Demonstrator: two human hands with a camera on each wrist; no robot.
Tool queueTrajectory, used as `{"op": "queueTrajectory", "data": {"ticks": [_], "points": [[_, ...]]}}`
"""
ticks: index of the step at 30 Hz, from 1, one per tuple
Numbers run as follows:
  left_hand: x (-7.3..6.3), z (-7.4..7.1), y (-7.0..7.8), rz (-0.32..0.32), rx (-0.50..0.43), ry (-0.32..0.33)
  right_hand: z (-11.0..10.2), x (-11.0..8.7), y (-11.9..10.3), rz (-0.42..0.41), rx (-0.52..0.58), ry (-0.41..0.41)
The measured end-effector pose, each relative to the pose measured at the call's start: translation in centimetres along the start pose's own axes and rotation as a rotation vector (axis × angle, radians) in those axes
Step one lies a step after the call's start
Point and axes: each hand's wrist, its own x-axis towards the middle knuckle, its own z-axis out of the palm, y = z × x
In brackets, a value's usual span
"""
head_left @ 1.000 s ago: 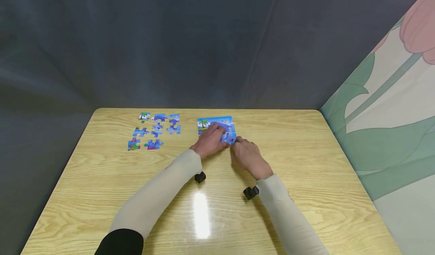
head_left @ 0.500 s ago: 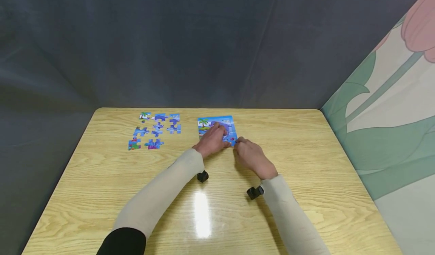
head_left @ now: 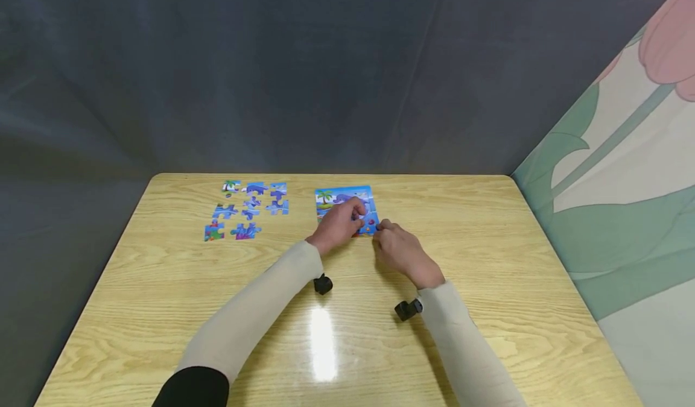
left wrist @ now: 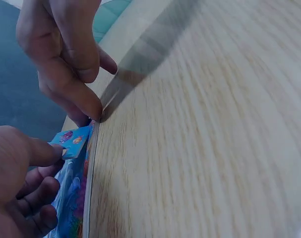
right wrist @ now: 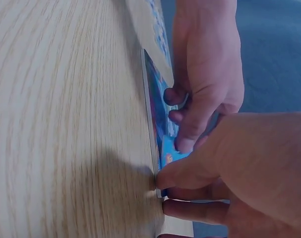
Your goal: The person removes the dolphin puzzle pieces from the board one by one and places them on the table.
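A puzzle board [head_left: 343, 190] with a palm tree and dolphin picture lies near the table's far edge. Over its lower part, my left hand [head_left: 335, 223] pinches a blue puzzle piece [left wrist: 77, 139] with sea creatures between thumb and fingers. The piece is tilted up from the board in the left wrist view. At the board's near right corner, my right hand [head_left: 403, 249] grips the edge, its thumb [right wrist: 175, 173] along the near side and its fingers round the corner. My left hand hides the board's left lower area.
Several loose puzzle pieces [head_left: 246, 231] lie in loose rows to the left of the board on the wooden table [head_left: 488, 244]. A dark curtain [head_left: 326, 75] stands behind the table, and a flowered cloth [head_left: 641, 226] hangs at the right.
My left fingers have lifted from the board's surface, showing more of its lower right part. My right hand has shifted slightly to the right at the corner. The loose pieces stay put.
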Motion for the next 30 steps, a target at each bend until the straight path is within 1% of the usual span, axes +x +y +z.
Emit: {"op": "queueTrajectory", "data": {"ticks": [7, 10, 13, 16, 19, 23, 27, 30], "points": [[-0.9, -0.7, -0.1, 0.029, -0.003, 0.036, 0.0, -0.1, 0.0, -0.008, 0.012, 0.000], [-1.7, -1.3, -0.4, 0.039, 0.001, 0.056, 0.0, -0.1, 0.1, -0.002, 0.012, -0.012], [-2.6, -2.1, -0.9, 0.031, -0.004, 0.065, -0.1, -0.1, 0.1, 0.007, 0.008, -0.028], [-3.8, -3.2, -1.7, 0.019, -0.002, 0.065, 0.0, -0.1, 0.2, 0.016, 0.017, -0.039], [-5.2, -4.3, -3.0, -0.003, 0.011, 0.076, 0.2, -0.1, 0.2, 0.020, 0.040, -0.053], [-7.0, -6.0, -4.8, -0.052, 0.043, 0.089, 0.2, -0.3, 0.0, 0.029, 0.051, -0.066], [-8.2, -8.1, -6.0, -0.083, 0.068, 0.104, 0.0, -0.3, 0.0, 0.042, 0.048, -0.064], [-8.9, -9.5, -6.6, -0.085, 0.091, 0.124, -0.1, -0.3, 0.1, 0.045, 0.054, -0.065]]}}
